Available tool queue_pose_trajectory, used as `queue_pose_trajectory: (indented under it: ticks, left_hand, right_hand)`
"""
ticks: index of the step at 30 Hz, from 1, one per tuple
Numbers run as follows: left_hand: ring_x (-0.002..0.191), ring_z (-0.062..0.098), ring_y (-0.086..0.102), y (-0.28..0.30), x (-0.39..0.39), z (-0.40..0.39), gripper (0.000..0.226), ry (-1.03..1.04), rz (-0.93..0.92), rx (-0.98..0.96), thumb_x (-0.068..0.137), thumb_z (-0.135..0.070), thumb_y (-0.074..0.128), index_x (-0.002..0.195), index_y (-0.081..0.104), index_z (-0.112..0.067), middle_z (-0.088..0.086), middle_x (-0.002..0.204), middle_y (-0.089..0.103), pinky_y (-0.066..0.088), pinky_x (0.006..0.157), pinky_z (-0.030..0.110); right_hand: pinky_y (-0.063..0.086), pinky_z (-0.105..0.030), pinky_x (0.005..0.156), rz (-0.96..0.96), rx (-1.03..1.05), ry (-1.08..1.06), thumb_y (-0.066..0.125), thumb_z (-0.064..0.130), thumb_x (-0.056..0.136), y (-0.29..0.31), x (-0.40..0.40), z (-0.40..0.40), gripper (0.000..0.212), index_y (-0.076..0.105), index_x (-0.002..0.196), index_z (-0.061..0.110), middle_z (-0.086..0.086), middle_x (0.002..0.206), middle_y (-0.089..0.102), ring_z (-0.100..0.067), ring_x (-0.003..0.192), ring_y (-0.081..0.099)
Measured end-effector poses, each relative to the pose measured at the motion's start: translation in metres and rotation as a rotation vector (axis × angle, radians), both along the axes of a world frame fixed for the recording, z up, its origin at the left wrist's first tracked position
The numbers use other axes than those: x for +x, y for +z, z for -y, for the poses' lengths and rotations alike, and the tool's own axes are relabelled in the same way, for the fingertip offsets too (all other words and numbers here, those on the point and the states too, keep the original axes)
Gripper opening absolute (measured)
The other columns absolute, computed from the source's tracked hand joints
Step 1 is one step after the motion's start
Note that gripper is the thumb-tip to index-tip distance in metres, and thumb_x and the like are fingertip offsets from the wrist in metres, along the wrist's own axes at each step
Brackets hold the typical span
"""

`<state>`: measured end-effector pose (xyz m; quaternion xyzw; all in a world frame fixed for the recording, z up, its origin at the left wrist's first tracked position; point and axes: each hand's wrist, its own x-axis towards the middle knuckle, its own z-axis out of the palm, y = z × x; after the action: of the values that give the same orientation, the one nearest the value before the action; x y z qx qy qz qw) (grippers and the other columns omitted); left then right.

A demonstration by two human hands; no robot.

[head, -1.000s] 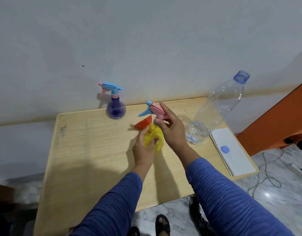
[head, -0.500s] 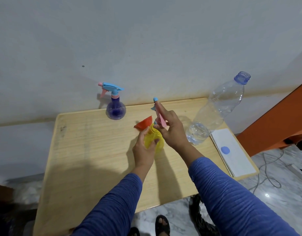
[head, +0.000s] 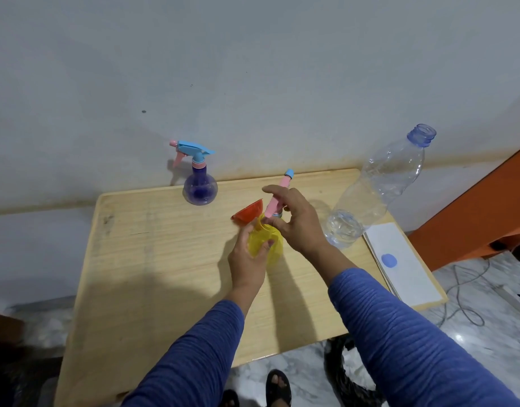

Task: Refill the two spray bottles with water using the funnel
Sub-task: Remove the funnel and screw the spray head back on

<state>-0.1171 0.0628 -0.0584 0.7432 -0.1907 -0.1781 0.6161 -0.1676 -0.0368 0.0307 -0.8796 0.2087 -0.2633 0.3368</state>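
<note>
A yellow translucent spray bottle (head: 266,245) stands upright near the desk's middle, its round body gripped by the left hand (head: 248,259), while its pink spray head (head: 277,195) with a blue nozzle tip points toward 12 o'clock, pinched at the collar by the right hand (head: 298,223). Just at its 11 o'clock lies a red funnel (head: 248,214), tipped on its side. At 10 o'clock, well apart by the wall, a purple spray bottle (head: 200,185) stands upright with its blue-and-pink head screwed on, and at 2 o'clock stands an uncapped clear water bottle (head: 379,189), water only in its bottom.
</note>
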Motion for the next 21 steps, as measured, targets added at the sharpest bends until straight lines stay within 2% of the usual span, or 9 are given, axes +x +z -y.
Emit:
queue_pose_trajectory:
  ticks: [3,5,7,11,15,18,21]
  left_hand:
    - [0.092,-0.003,0.055,0.001,0.001,0.0,0.047,-0.008,0.003,0.01,0.081,-0.031,0.073,0.123,0.054,-0.038,-0.034,0.097,0.051,0.043,0.081,0.018]
    - [0.09,-0.013,0.053,0.002,0.002,-0.001,0.049,-0.014,0.008,0.016,0.081,-0.031,0.073,0.124,0.052,-0.042,-0.037,0.098,0.05,0.042,0.08,0.014]
    - [0.092,-0.012,0.052,0.003,0.002,-0.001,0.049,-0.015,0.001,0.014,0.081,-0.031,0.073,0.124,0.052,-0.043,-0.038,0.099,0.05,0.042,0.08,0.014]
    - [0.091,-0.003,0.052,0.002,0.0,-0.001,0.042,-0.004,0.007,0.038,0.081,-0.034,0.072,0.119,0.055,-0.037,-0.036,0.095,0.05,0.04,0.079,0.019]
    - [0.102,0.002,0.054,0.002,0.001,-0.002,0.042,-0.016,0.007,0.027,0.082,-0.029,0.071,0.12,0.055,-0.037,-0.027,0.105,0.055,0.042,0.084,0.019]
    - [0.098,-0.003,0.054,0.004,0.001,-0.002,0.045,-0.021,-0.003,0.033,0.082,-0.029,0.071,0.123,0.053,-0.038,-0.034,0.1,0.053,0.042,0.083,0.018]
    - [0.092,-0.011,0.048,0.005,0.0,-0.002,0.046,-0.028,-0.007,0.028,0.082,-0.03,0.071,0.123,0.052,-0.041,-0.036,0.099,0.05,0.04,0.081,0.015]
  right_hand:
    - [0.042,-0.018,0.077,0.006,0.02,0.009,0.078,0.017,0.074,0.001,-0.002,0.002,0.06,0.053,0.128,0.028,-0.004,0.094,0.06,-0.013,0.085,0.054]
    - [0.046,-0.02,0.079,-0.037,0.014,0.072,0.071,0.016,0.08,0.002,-0.007,0.004,0.065,0.043,0.134,0.039,-0.001,0.104,0.064,-0.015,0.095,0.059]
    - [0.046,-0.02,0.078,-0.07,-0.014,0.073,0.064,0.011,0.084,0.001,-0.009,0.005,0.066,0.037,0.135,0.044,0.0,0.104,0.066,-0.016,0.095,0.061]
    - [0.036,-0.005,0.073,0.006,-0.039,-0.011,0.071,0.008,0.078,-0.004,-0.004,-0.001,0.055,0.055,0.127,0.028,0.006,0.091,0.055,-0.001,0.081,0.051]
    - [0.036,-0.006,0.078,-0.009,-0.01,0.015,0.075,0.022,0.077,-0.004,-0.006,0.0,0.061,0.049,0.132,0.032,-0.002,0.098,0.051,-0.008,0.089,0.051]
    - [0.039,-0.01,0.081,-0.048,-0.031,0.084,0.065,0.013,0.084,-0.002,-0.011,0.001,0.064,0.038,0.135,0.041,0.002,0.104,0.061,-0.009,0.095,0.054]
    - [0.045,-0.022,0.083,-0.01,-0.016,0.026,0.062,0.005,0.083,-0.001,-0.009,-0.004,0.057,0.049,0.13,0.034,0.001,0.1,0.061,-0.015,0.092,0.056]
